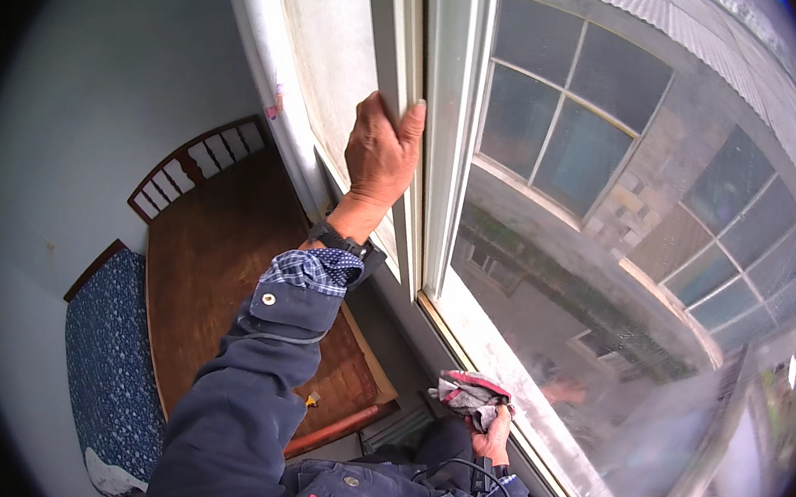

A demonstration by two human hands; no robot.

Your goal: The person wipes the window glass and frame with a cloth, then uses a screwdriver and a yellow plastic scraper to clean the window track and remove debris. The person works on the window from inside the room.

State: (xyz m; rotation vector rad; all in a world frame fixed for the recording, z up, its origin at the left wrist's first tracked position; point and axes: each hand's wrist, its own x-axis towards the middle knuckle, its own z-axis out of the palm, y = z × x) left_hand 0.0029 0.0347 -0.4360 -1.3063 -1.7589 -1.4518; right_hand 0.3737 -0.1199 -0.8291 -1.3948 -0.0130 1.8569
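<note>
My left hand (382, 151) reaches up and grips the upright edge of a white window sash frame (406, 199). Its thumb lies along the frame's right side, and the fingertips are hidden behind the left. Low beside the sill, my right hand (491, 438) holds a crumpled grey cloth with red edging (471, 397). The cloth is next to the bottom window track (450, 338). A large glass pane (576, 321) fills the right side, with smears and a faint hand reflection low on it.
Left of the window stands brown wooden furniture (227, 255) with a flat top and a spindled rail (200, 160). A small yellow item (313, 400) lies on it. Blue patterned fabric (110, 337) is beside it, along the wall (97, 116). Cables (497, 491) hang near my right wrist.
</note>
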